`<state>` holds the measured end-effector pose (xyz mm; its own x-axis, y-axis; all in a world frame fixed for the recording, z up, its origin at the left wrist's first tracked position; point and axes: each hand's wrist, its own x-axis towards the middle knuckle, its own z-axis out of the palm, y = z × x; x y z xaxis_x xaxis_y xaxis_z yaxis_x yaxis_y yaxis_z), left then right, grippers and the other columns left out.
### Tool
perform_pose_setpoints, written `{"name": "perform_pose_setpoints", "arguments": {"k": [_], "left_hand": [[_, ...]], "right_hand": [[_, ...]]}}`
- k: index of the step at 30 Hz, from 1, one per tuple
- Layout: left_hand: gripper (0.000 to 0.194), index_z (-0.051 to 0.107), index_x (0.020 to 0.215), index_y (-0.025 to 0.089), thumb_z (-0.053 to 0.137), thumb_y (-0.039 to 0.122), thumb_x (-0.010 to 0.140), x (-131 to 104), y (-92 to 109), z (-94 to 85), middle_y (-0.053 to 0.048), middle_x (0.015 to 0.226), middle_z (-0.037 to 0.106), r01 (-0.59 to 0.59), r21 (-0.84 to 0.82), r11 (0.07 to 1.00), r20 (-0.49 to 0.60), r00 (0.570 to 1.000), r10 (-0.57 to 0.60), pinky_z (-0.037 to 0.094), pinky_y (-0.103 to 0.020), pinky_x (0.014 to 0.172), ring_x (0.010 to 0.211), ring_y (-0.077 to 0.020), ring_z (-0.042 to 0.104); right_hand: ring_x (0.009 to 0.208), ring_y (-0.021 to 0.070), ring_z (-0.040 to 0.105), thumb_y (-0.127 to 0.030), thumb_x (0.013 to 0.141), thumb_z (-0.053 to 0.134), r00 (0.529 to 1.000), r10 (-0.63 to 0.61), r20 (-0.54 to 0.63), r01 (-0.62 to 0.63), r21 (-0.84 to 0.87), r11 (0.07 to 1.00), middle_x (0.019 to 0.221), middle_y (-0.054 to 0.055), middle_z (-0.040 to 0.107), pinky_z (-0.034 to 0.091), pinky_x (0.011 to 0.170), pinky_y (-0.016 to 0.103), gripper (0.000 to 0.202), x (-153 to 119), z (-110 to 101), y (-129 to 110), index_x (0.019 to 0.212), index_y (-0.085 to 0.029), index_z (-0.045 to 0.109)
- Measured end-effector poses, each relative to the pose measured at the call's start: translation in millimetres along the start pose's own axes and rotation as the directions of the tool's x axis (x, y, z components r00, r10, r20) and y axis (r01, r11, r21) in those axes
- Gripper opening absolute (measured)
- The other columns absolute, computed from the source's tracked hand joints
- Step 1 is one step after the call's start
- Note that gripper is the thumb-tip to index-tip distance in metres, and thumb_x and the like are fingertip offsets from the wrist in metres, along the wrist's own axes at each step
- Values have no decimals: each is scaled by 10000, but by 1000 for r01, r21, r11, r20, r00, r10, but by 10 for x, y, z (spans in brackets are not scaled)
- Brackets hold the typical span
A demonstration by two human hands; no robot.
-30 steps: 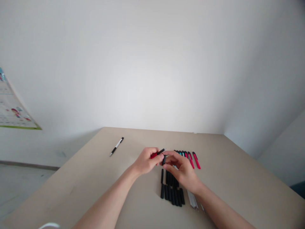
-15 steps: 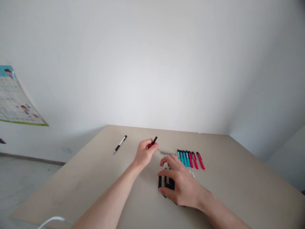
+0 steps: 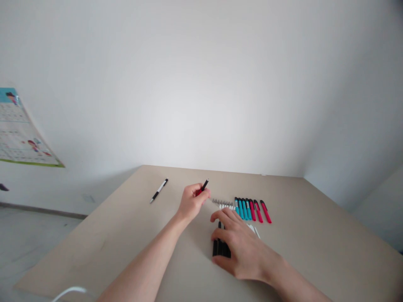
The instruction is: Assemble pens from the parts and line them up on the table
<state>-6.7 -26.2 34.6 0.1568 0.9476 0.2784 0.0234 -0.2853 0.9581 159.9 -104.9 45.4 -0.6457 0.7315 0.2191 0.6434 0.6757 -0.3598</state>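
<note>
You are pinching a red and black pen part in your left hand, fingers curled tightly around it, its black end sticking up and away from you above the table. Your right hand is lying flat and spread over a cluster of black pen barrels, its fingers loosely open and touching them, gripping nothing that you can make out. Just beyond its fingertips, a short row of small silver tips is lying beside a row of teal pen tops and red pen tops. A few thin white refills are peeking out beside your right hand. Well apart to the left, a black and white pen is lying alone. A calendar is hanging on the wall to the far left.
</note>
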Motion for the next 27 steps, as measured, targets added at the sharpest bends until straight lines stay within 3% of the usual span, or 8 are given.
{"name": "perform_pose_setpoints", "arguments": {"k": [4,7,11,14,20,25,27], "left_hand": [[244,547,631,139,505,312,798,-12,-7,-36,53,479,383,-23,45,999,54,998,21,225,-211,454,457,-75,328],[210,608,729,142,442,231,821,-51,27,-60,38,523,410,-138,216,967,195,976,95,266,-218,488,496,-93,382],[228,639,761,162,420,140,821,-106,72,-23,-11,676,546,-430,427,796,496,847,191,362,-230,607,640,-128,507],[253,651,862,179,402,137,852,-126,53,25,-38,755,583,-535,485,692,584,787,200,384,-233,611,655,-137,527],[164,623,912,191,462,195,879,-107,-6,45,-43,857,619,-478,523,706,479,850,220,413,-240,718,784,-153,563],[251,612,738,173,407,139,879,-101,-1,57,-22,686,589,-455,571,683,496,854,154,375,-228,605,634,-130,526],[259,610,758,174,390,151,891,-107,13,60,-15,671,588,-444,564,696,499,855,141,369,-223,591,619,-125,522]], "right_hand": [[1015,265,445,-345,640,726,999,-4,-33,6,39,999,1100,62,532,368,863,399,260,5,2,36,855,-218,654],[889,223,506,-396,754,634,981,96,-166,-79,111,991,918,64,592,399,776,343,237,38,5,115,871,-191,621],[599,144,489,-419,881,455,884,333,-329,-276,209,938,627,8,553,355,565,253,311,89,23,259,702,-179,541],[479,111,396,-409,898,410,868,377,-322,-321,216,922,507,-27,461,269,474,236,378,102,53,349,594,-189,461],[472,111,387,-377,897,384,876,401,-270,-341,243,908,478,-24,420,260,459,235,416,111,72,444,534,-184,444],[502,122,437,-290,878,420,900,317,-300,-280,160,946,509,-9,495,285,496,242,356,103,26,453,551,-178,504],[536,131,477,-269,870,439,898,300,-322,-269,138,953,562,1,554,303,520,243,298,98,13,448,615,-177,561]]}}
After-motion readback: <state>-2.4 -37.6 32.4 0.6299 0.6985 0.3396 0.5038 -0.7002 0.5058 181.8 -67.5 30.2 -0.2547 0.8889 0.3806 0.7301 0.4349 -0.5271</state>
